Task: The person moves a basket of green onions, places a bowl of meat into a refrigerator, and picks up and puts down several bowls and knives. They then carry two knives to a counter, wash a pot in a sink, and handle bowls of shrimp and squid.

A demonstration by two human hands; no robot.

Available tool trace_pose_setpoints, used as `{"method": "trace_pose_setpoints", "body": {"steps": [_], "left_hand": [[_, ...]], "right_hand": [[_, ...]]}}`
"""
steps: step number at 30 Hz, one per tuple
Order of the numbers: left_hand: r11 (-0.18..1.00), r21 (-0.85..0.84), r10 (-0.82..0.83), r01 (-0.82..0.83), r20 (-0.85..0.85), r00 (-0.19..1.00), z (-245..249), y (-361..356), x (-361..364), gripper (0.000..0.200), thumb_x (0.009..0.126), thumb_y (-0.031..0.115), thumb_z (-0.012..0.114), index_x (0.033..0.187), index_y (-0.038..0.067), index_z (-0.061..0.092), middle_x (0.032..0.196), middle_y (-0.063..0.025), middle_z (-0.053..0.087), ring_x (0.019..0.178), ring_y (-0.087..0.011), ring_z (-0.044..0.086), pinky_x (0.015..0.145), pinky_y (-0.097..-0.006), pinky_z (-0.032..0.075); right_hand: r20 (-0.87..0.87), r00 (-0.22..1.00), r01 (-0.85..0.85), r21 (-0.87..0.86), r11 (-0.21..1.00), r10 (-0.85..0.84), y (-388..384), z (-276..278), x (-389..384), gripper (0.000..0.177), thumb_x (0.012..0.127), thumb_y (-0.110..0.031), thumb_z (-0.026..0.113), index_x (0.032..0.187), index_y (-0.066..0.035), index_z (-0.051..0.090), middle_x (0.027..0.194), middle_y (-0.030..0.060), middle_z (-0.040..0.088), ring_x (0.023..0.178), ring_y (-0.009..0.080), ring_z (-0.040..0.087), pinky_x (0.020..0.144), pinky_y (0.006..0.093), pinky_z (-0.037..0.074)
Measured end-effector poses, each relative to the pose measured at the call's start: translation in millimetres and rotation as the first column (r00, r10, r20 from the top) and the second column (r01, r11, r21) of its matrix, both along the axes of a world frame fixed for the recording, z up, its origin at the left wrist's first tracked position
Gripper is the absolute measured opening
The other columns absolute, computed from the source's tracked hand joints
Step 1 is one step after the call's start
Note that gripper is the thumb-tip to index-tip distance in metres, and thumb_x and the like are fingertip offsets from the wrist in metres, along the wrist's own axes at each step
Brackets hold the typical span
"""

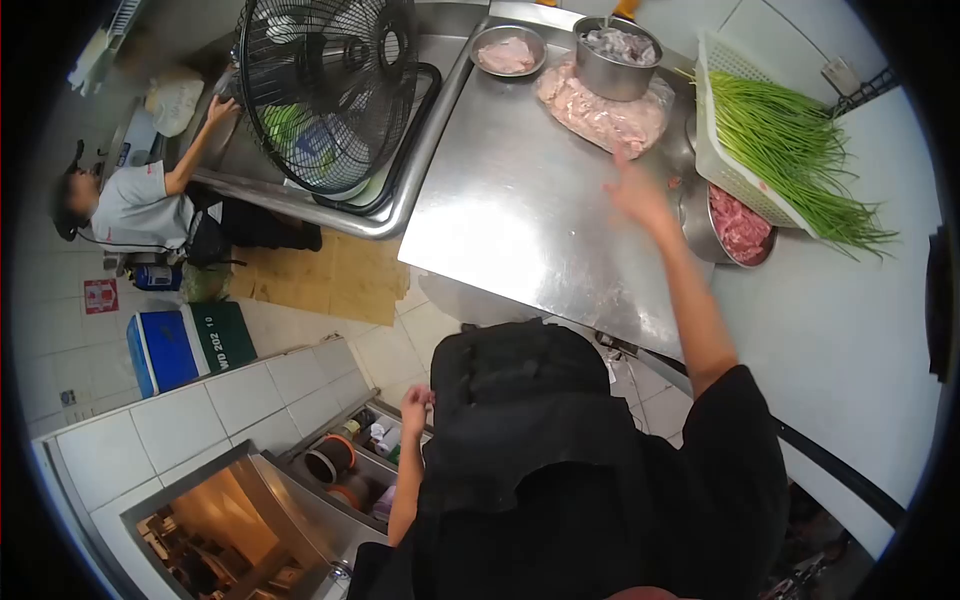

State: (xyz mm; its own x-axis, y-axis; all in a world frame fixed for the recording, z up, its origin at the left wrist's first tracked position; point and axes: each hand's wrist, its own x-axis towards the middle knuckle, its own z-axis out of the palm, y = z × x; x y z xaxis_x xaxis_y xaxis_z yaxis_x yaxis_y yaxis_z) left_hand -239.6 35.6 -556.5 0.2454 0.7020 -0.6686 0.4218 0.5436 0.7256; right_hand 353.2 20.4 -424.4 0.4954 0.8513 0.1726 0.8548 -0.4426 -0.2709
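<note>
My right hand (640, 195) reaches over the steel table (520, 190), slightly blurred by motion. Its index finger is stretched out and the thumb stands apart, with nothing held. The fingertip is at the near edge of a clear plastic bag of pale raw meat (610, 112); whether it touches cannot be made out. On that bag rests a steel pot (618, 75) with greyish contents. To the right of the hand a steel bowl of red raw meat (740, 228) sits partly under a white basket. My left hand (417, 408) hangs beside my body, its fingers curled in, with no object visible.
The white basket (745, 185) holds long green stalks (790, 150). A small steel bowl with pale meat (507, 52) stands at the table's back left. A large black fan (325, 90) stands over the sink (402, 205). Another person (145, 205) works at the left.
</note>
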Motion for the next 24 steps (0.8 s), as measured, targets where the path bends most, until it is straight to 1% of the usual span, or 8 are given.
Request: {"method": "trace_pose_setpoints", "body": {"steps": [2, 4, 7, 14, 18, 19, 21, 24], "left_hand": [[0.98, 0.092, -0.185, 0.175, 0.105, 0.977, 23, 35, 40, 0.019, 0.089, 0.016, 0.052, 0.102, 0.003, 0.055, 0.079, -0.0029, 0.058, 0.073, -0.0104, 0.053, 0.063, -0.0238, 0.042], [0.976, 0.101, -0.203, 0.19, 0.129, 0.971, 37, 62, 58, 0.018, 0.089, 0.013, 0.053, 0.103, 0.002, 0.055, 0.079, -0.0031, 0.058, 0.072, -0.0103, 0.053, 0.063, -0.0235, 0.042], [0.989, 0.033, -0.149, 0.146, 0.136, 0.98, 25, 85, 42, 0.017, 0.088, 0.008, 0.052, 0.103, 0.003, 0.054, 0.082, -0.0031, 0.059, 0.072, -0.01, 0.052, 0.065, -0.0231, 0.042], [0.993, -0.02, -0.105, 0.118, 0.329, 0.939, -192, 112, -136, 0.011, 0.086, 0.008, 0.049, 0.091, 0.001, 0.057, 0.072, -0.0033, 0.058, 0.063, -0.0128, 0.055, 0.056, -0.0242, 0.043], [0.915, -0.404, -0.07, 0.006, -0.145, 0.987, -95, 152, -169, 0.012, 0.086, 0.007, 0.048, 0.095, 0.004, 0.054, 0.073, -0.0061, 0.059, 0.057, -0.0142, 0.055, 0.047, -0.0247, 0.041], [0.93, -0.365, 0.004, -0.047, -0.116, 0.993, -70, 168, -168, 0.012, 0.086, 0.008, 0.047, 0.096, 0.006, 0.053, 0.073, -0.0071, 0.06, 0.055, -0.0149, 0.055, 0.044, -0.0242, 0.039], [0.934, -0.347, 0.058, -0.084, -0.086, 0.995, -66, 189, -180, 0.013, 0.085, 0.009, 0.047, 0.097, 0.008, 0.052, 0.074, -0.0081, 0.06, 0.053, -0.0156, 0.055, 0.041, -0.0237, 0.037], [0.949, -0.07, -0.314, 0.306, -0.189, 0.93, -74, 230, -176, 0.014, 0.085, 0.011, 0.047, 0.097, 0.009, 0.053, 0.076, -0.0079, 0.061, 0.056, -0.0167, 0.057, 0.043, -0.0258, 0.039]], "right_hand": [[0.01, 1.0, 0.015, -0.042, 0.999, -0.015, 32, 23, 34, 0.082, 0.078, -0.027, 0.062, 0.142, -0.006, 0.016, 0.086, 0.0225, 0.063, 0.067, 0.0307, 0.063, 0.069, 0.0389, 0.049], [-0.25, 0.948, 0.073, -0.428, 0.901, -0.196, 59, 34, 48, 0.079, 0.077, -0.021, 0.06, 0.141, -0.004, 0.017, 0.086, 0.0225, 0.063, 0.061, 0.028, 0.063, 0.068, 0.0374, 0.05], [-0.182, 0.955, 0.134, -0.436, 0.89, -0.233, 77, 14, 53, 0.076, 0.075, -0.016, 0.058, 0.14, -0.002, 0.02, 0.083, 0.0224, 0.063, 0.055, 0.0263, 0.062, 0.065, 0.0376, 0.051], [-0.338, 0.848, 0.16, -0.57, 0.806, -0.407, 104, 41, 59, 0.063, 0.076, -0.015, 0.057, 0.133, 0.0, 0.036, 0.073, 0.0178, 0.062, 0.052, 0.0244, 0.062, 0.056, 0.0369, 0.05], [-0.112, 0.929, 0.351, -0.036, 0.936, -0.353, 65, -75, 63, 0.045, 0.078, -0.013, 0.055, 0.121, -0.001, 0.05, 0.06, 0.0096, 0.059, 0.05, 0.0183, 0.059, 0.051, 0.0327, 0.048], [-0.156, 0.911, 0.407, 0.207, 0.89, -0.381, 54, -90, 64, 0.038, 0.079, -0.014, 0.054, 0.116, -0.001, 0.054, 0.057, 0.0068, 0.058, 0.048, 0.0159, 0.058, 0.049, 0.0312, 0.046], [-0.129, 0.882, 0.47, 0.206, 0.858, -0.453, 44, -79, 62, 0.033, 0.08, -0.014, 0.055, 0.11, -0.001, 0.056, 0.059, 0.0063, 0.059, 0.048, 0.0144, 0.056, 0.05, 0.0304, 0.045], [-0.143, 0.854, 0.515, 0.362, 0.777, -0.5, 42, -46, 100, 0.026, 0.081, -0.016, 0.055, 0.103, -0.002, 0.059, 0.069, 0.0056, 0.061, 0.058, 0.012, 0.056, 0.049, 0.0295, 0.043]]}}
